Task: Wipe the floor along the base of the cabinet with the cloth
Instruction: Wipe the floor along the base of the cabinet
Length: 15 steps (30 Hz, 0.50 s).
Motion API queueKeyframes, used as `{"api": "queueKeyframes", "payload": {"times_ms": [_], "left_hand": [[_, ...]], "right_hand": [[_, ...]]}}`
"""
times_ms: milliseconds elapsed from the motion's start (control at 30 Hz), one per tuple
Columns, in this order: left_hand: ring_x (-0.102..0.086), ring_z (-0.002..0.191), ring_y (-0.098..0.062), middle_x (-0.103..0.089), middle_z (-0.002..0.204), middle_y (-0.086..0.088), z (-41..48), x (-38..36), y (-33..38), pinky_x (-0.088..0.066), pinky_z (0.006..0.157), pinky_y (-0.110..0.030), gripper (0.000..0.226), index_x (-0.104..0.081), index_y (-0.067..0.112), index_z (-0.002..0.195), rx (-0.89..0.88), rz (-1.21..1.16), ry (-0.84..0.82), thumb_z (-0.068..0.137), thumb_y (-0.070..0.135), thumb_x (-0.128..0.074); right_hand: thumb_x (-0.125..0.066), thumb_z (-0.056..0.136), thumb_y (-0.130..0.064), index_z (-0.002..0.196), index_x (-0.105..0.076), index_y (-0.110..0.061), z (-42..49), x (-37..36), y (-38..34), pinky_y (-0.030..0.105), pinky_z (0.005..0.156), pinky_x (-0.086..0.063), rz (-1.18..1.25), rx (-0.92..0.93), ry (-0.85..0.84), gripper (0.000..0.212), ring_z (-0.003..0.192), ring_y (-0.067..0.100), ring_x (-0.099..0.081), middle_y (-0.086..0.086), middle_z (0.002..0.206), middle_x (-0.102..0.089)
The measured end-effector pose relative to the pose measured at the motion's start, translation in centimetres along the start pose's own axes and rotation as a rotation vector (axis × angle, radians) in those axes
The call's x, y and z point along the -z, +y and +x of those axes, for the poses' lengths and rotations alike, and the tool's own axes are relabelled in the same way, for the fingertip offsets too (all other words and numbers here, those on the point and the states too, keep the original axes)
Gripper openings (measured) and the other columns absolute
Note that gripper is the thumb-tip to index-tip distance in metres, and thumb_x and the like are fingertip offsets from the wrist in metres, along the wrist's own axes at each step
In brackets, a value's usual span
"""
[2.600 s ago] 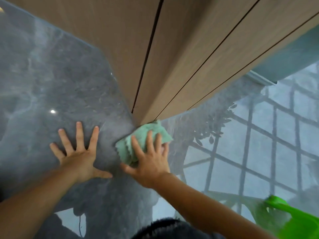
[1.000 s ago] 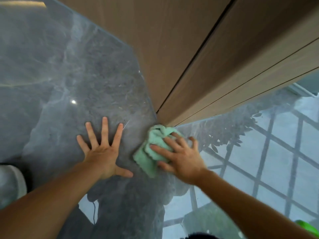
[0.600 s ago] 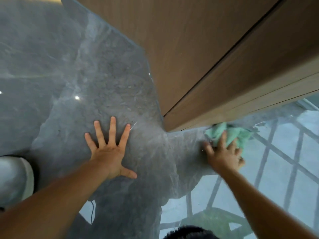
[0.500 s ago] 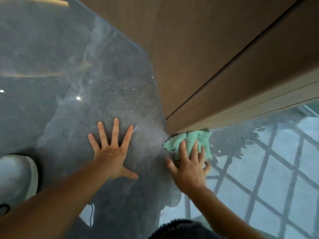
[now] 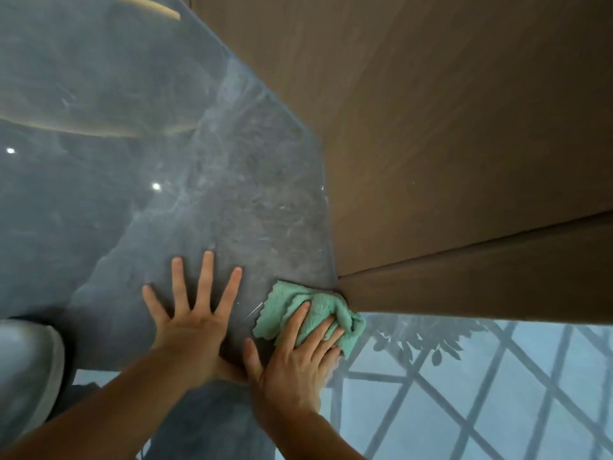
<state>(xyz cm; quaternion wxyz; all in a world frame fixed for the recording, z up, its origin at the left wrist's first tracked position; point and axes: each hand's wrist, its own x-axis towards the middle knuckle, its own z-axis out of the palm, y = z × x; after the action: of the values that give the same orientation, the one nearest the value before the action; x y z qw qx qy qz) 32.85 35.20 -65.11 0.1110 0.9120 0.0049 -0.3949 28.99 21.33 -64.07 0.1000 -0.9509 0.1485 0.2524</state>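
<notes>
While pressed flat, the right hand [image 5: 298,356] covers the cloth [image 5: 318,310].

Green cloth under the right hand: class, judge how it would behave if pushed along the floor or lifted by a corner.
Probably floppy: the green cloth lies bunched in folds under the right hand. It should slide easily, since the glossy floor mirrors lights. Lifted, it would likely droop.

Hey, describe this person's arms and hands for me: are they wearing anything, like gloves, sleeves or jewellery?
Nothing worn shows. The left hand and right hand have no gloves, and no rings show on the fingers in view. The left forearm and right forearm are uncovered to the picture's edge, with no sleeve, watch or bracelet in sight.
</notes>
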Motion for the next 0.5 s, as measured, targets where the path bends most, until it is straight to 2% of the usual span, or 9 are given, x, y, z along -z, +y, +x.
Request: {"api": "queueKeyframes", "payload": {"times_ms": [67, 100, 167, 200, 267, 300, 400, 500], "left_hand": [[0.064, 0.113, -0.046, 0.067, 0.133, -0.009, 0.2, -0.1, 0.1, 0.020, 0.098, -0.081, 0.154, 0.055, 0.037, 0.125, 0.027, 0.009, 0.004, 0.030, 0.094, -0.052], [0.063, 0.114, -0.048, 0.067, 0.133, -0.010, 0.4, -0.2, 0.1, 0.021, 0.096, -0.081, 0.155, 0.057, 0.037, 0.122, 0.023, 0.015, -0.001, 0.028, 0.096, -0.051], [0.060, 0.117, -0.049, 0.066, 0.135, -0.009, 0.8, -0.4, -0.1, 0.031, 0.087, -0.078, 0.162, 0.058, 0.036, 0.122, -0.004, 0.011, -0.021, 0.015, 0.100, -0.046], [0.059, 0.119, -0.049, 0.064, 0.137, -0.009, 0.9, -0.5, -0.3, 0.036, 0.082, -0.075, 0.165, 0.055, 0.036, 0.125, -0.010, 0.002, -0.027, 0.008, 0.101, -0.040], [0.056, 0.123, -0.050, 0.060, 0.142, -0.009, 1.0, -0.7, -0.5, 0.039, 0.079, -0.073, 0.164, 0.049, 0.035, 0.132, -0.007, 0.008, -0.030, 0.000, 0.100, -0.023], [0.054, 0.124, -0.050, 0.059, 0.143, -0.009, 1.1, -0.9, -0.6, 0.039, 0.080, -0.074, 0.164, 0.048, 0.036, 0.133, 0.004, 0.011, -0.030, -0.001, 0.099, -0.022], [0.052, 0.127, -0.049, 0.058, 0.144, -0.008, 1.4, -1.2, -0.6, 0.039, 0.082, -0.075, 0.167, 0.049, 0.037, 0.131, 0.016, 0.012, -0.009, 0.006, 0.099, -0.043], [0.054, 0.126, -0.047, 0.059, 0.144, -0.006, 1.2, -1.2, -0.5, 0.038, 0.083, -0.074, 0.167, 0.048, 0.038, 0.132, 0.021, -0.001, 0.010, 0.011, 0.096, -0.052]], "right_hand": [[-0.011, 0.078, -0.081, 0.153, -0.001, -0.010, 1.5, 1.1, -3.1, 0.067, 0.108, -0.018, 0.135, -0.143, -0.073, 0.104, 0.137, 0.061, -0.012, 0.043, 0.150, -0.014], [-0.013, 0.079, -0.081, 0.152, 0.011, -0.014, 3.6, 2.2, -5.3, 0.065, 0.111, -0.008, 0.256, -0.291, -0.111, 0.103, 0.140, 0.057, 0.001, 0.038, 0.155, 0.000], [-0.023, 0.084, -0.077, 0.153, 0.011, -0.014, 9.2, 5.9, -10.4, 0.064, 0.112, 0.000, 0.575, -0.552, -0.118, 0.099, 0.141, 0.055, 0.010, 0.032, 0.157, 0.009], [-0.026, 0.086, -0.075, 0.153, 0.009, -0.011, 11.7, 7.6, -12.4, 0.065, 0.111, 0.002, 0.685, -0.620, -0.114, 0.099, 0.140, 0.055, 0.011, 0.032, 0.157, 0.010], [-0.031, 0.087, -0.073, 0.152, 0.011, -0.007, 16.3, 10.5, -15.5, 0.068, 0.109, 0.004, 0.801, -0.643, -0.094, 0.101, 0.139, 0.057, 0.014, 0.032, 0.156, 0.012], [-0.034, 0.086, -0.073, 0.151, 0.012, -0.006, 18.4, 11.4, -16.9, 0.068, 0.109, 0.006, 0.817, -0.621, -0.097, 0.104, 0.138, 0.058, 0.016, 0.032, 0.156, 0.014], [-0.035, 0.083, -0.075, 0.151, 0.010, -0.003, 22.0, 12.0, -20.1, 0.065, 0.108, 0.014, 0.701, -0.417, -0.089, 0.109, 0.140, 0.053, 0.019, 0.030, 0.157, 0.016], [-0.034, 0.086, -0.071, 0.154, -0.006, -0.017, 22.4, 10.6, -17.8, 0.057, 0.114, 0.008, 0.193, 0.144, 0.149, 0.092, 0.146, 0.041, 0.008, 0.023, 0.161, 0.001]]}}
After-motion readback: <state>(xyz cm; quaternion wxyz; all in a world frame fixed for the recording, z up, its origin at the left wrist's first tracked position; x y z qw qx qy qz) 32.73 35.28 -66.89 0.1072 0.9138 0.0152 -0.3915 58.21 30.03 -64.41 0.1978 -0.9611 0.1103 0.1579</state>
